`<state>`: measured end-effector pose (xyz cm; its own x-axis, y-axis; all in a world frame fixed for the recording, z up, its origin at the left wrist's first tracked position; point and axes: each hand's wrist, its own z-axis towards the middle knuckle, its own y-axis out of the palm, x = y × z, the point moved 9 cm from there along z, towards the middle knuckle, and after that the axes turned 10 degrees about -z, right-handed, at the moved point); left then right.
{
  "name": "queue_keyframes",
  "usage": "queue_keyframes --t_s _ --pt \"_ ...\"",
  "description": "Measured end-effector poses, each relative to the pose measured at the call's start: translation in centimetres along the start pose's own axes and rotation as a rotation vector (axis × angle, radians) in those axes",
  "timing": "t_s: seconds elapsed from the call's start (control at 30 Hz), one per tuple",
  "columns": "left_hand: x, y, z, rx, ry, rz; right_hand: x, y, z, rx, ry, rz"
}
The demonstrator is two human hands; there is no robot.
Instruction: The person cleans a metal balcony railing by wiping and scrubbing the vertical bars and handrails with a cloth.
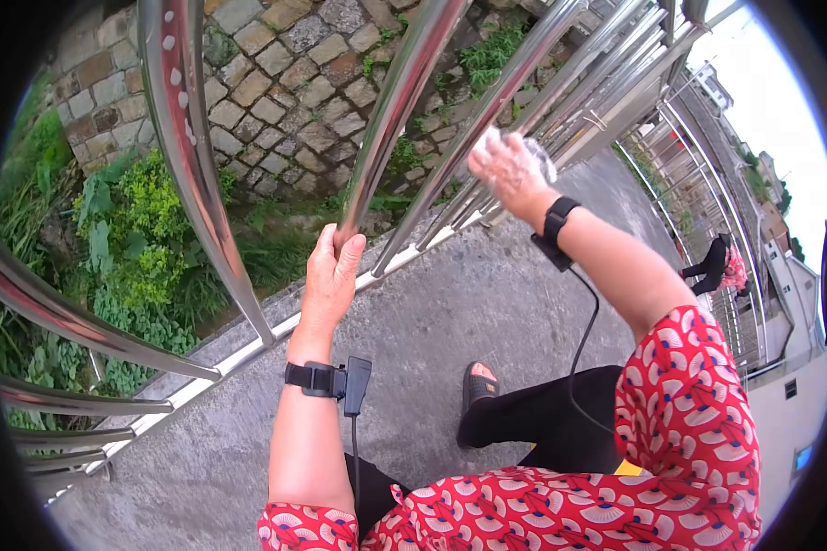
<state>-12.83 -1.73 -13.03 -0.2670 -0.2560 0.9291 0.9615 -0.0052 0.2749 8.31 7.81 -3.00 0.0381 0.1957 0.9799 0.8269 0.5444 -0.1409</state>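
Note:
My left hand (331, 275) is wrapped round the lower part of a shiny metal railing bar (390, 115), with the thumb on the near side. Further along the railing, my right hand (510, 173) is closed on a white cloth-like wad (544, 158) beside another metal bar (523, 69). White shows on both sides of the fingers; whether part of it is foam I cannot tell. The right fingertips are partly hidden. White blobs dot the upper part of a curved bar (193, 147) at the left.
The bars stand on a white bottom rail (197, 386) along a grey concrete floor (432, 312). Behind them are plants (138, 230) and a stone wall (285, 83). Black straps with cabled boxes (356, 386) sit on both wrists. Another person (721, 266) is at the far right railing.

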Motion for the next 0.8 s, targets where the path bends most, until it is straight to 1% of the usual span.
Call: queue_keyframes --t_s 0.07,0.1,0.13,0.17,0.2,0.23,0.27,0.33,0.4,0.43,0.47,0.5,0.53,0.6,0.63,0.67,0.73,0.77,0.8 --pt "0.0 0.0 0.0 -0.003 -0.003 0.001 5.7 -0.4 -0.4 -0.033 0.099 -0.088" --pt "0.1 0.0 0.1 0.002 0.001 0.001 8.7 -1.1 -1.0 -0.048 0.142 -0.202" --pt "0.2 0.0 0.1 0.005 0.004 0.001 11.8 -1.5 -1.4 -0.004 0.216 -0.194" --pt "0.1 0.0 0.1 0.007 0.008 -0.011 15.0 -1.3 -2.0 0.106 0.282 -0.228" --pt "-0.1 0.0 0.1 0.003 0.007 -0.012 18.2 -1.9 -2.7 0.125 0.366 -0.291" --pt "-0.3 -0.1 0.1 0.004 0.015 -0.003 21.5 -2.1 -3.6 0.312 0.396 -0.257" --pt "-0.3 -0.2 0.3 0.006 0.029 0.004 23.0 -7.4 -5.8 0.494 0.435 -0.155" --pt "-0.4 -0.2 0.3 -0.003 0.03 -0.004 27.0 -6.7 -5.7 0.475 0.507 -0.218" --pt "-0.2 0.0 0.2 -0.019 0.039 -0.013 26.3 -7.5 -6.5 0.65 0.488 -0.209" --pt "-0.2 0.0 0.2 -0.016 0.03 0.014 26.8 -2.8 -5.0 0.438 0.567 -0.287" --pt "-0.1 0.0 0.2 -0.009 0.025 0.04 24.6 -3.0 -4.8 0.477 0.549 -0.214" --pt "0.2 0.0 0.1 -0.011 0.023 0.033 21.6 -1.3 -3.4 0.359 0.524 -0.224" --pt "0.4 0.1 0.0 -0.02 0.049 0.027 17.8 -1.9 -2.9 0.258 0.469 -0.205" --pt "0.1 -0.2 0.1 -0.003 0.053 -0.008 9.7 -0.9 -2.1 0.339 0.33 0.022" --pt "0.1 -0.1 0.1 -0.009 0.043 -0.001 5.8 -0.4 -1.9 0.415 0.279 0.127" --pt "0.1 -0.2 0.0 -0.011 0.033 0.011 1.8 0.3 -0.9 0.404 0.234 0.154" --pt "-0.5 -0.3 0.1 -0.035 -0.005 0.021 -4.2 0.4 0.7 0.279 0.178 0.116" --pt "-0.7 -0.4 0.1 -0.046 -0.001 0.005 -6.5 1.0 1.6 0.188 0.13 0.159" --pt "-0.4 -0.3 0.1 -0.061 0.001 -0.012 -7.0 0.3 1.7 0.143 0.082 0.194"
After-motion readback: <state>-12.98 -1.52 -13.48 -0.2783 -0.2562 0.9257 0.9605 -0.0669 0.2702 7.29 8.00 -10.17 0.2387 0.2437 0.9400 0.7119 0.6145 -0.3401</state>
